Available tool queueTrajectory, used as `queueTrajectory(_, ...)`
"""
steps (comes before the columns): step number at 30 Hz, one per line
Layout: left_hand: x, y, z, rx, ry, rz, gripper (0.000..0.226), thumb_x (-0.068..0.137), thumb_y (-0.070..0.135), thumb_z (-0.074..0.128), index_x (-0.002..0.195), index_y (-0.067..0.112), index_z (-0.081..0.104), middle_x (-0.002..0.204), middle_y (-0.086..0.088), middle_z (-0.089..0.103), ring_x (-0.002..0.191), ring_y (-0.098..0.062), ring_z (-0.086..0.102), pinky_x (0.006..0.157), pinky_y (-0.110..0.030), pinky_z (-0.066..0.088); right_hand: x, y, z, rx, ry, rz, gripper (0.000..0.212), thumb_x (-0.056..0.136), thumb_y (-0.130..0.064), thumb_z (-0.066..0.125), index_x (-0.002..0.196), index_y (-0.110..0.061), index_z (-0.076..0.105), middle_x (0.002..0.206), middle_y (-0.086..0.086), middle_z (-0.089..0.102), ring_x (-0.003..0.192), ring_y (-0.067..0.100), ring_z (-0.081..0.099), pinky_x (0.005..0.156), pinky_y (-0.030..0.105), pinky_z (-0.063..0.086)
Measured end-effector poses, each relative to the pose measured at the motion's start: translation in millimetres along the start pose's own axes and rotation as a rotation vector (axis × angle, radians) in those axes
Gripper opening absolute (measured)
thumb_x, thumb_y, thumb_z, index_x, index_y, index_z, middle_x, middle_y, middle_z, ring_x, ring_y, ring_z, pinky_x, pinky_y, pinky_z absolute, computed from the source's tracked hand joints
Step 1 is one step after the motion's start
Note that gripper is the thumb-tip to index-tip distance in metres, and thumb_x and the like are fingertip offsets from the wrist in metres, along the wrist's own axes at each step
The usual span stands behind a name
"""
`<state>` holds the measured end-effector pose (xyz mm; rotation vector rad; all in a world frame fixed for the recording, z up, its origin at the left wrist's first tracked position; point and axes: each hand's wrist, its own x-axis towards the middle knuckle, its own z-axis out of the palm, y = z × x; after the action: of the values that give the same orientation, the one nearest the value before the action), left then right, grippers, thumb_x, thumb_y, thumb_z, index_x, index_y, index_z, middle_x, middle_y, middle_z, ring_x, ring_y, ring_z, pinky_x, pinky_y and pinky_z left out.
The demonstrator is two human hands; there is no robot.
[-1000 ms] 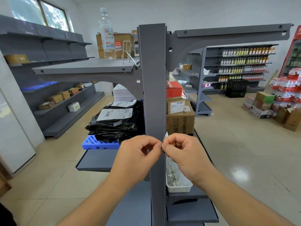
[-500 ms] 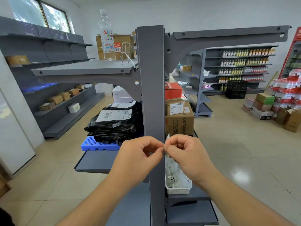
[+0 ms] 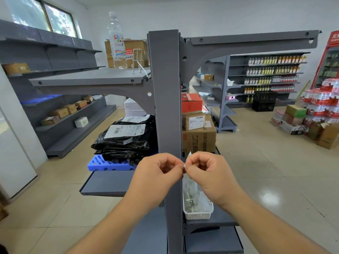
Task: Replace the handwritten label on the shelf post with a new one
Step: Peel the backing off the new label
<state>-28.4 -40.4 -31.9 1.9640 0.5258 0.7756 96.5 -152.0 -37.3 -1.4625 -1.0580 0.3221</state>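
Both grips, left hand (image 3: 157,173) and right hand (image 3: 207,169), are pinching a small white label (image 3: 187,158) before the shelf post (image 3: 167,107); its adhesive is risking folding onto itself.

Both hands (image 3: 183,173) and white label (image 3: 187,158) slightly lower, barely shifted.

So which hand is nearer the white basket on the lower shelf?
Right. The right hand is directly above the white basket; the left hand is across the shelf post from it.
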Motion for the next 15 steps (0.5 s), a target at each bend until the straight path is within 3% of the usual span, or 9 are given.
queueTrajectory(3, 0, 3, 5, -0.027, -0.016, -0.022, 0.018, 0.091, 0.009, 0.072, 0.079, 0.021, 0.078, 0.066, 0.005, 0.078, 0.05, 0.005, 0.06, 0.052, -0.006, 0.041, 0, 0, -4, 0.027, -0.003, 0.005, 0.029, 0.084, 0.006, 0.062, 0.067, -0.016, 0.07, 0.052, -0.011, 0.062, 0.05, 0.001, 0.048, 0.052, 0.014, 0.043)
queueTrajectory(6, 1, 4, 10, -0.049, -0.008, -0.042, 0.017, 0.091, 0.009, 0.071, 0.079, 0.018, 0.078, 0.07, 0.001, 0.08, 0.063, -0.001, 0.072, 0.061, -0.01, 0.05, 0, 2, -8, 0.082, 0.006, 0.024, 0.028, 0.086, 0.009, 0.061, 0.069, -0.011, 0.071, 0.053, -0.009, 0.064, 0.05, -0.001, 0.051, 0.053, 0.014, 0.044)
queueTrajectory(9, 2, 4, 16, -0.04, 0.018, -0.063, 0.018, 0.091, 0.008, 0.069, 0.078, 0.016, 0.078, 0.072, 0.001, 0.081, 0.068, -0.005, 0.076, 0.066, -0.014, 0.055, 1, 9, -16, 0.132, 0.029, 0.067, 0.029, 0.086, 0.01, 0.059, 0.067, -0.009, 0.07, 0.055, -0.004, 0.057, 0.052, 0.01, 0.046, 0.053, 0.021, 0.04)
queueTrajectory(12, 2, 7, 24, -0.04, 0.022, -0.095, 0.018, 0.092, 0.009, 0.066, 0.078, 0.015, 0.077, 0.073, 0.004, 0.081, 0.067, -0.003, 0.076, 0.06, -0.012, 0.051, 1, 13, -28, 0.226, 0.046, 0.124, 0.037, 0.086, 0.012, 0.057, 0.062, -0.014, 0.068, 0.055, 0.002, 0.052, 0.052, 0.013, 0.042, 0.05, 0.022, 0.037)
queueTrajectory(15, 2, 7, 36, -0.119, 0.018, -0.164, 0.019, 0.093, 0.007, 0.064, 0.079, 0.01, 0.076, 0.073, 0.004, 0.081, 0.061, -0.001, 0.072, 0.055, -0.017, 0.048, -2, 14, -41, 0.325, 0.047, 0.163, 0.022, 0.077, 0.002, 0.06, 0.061, -0.012, 0.064, 0.053, 0.001, 0.05, 0.05, 0.012, 0.04, 0.048, 0.019, 0.035)
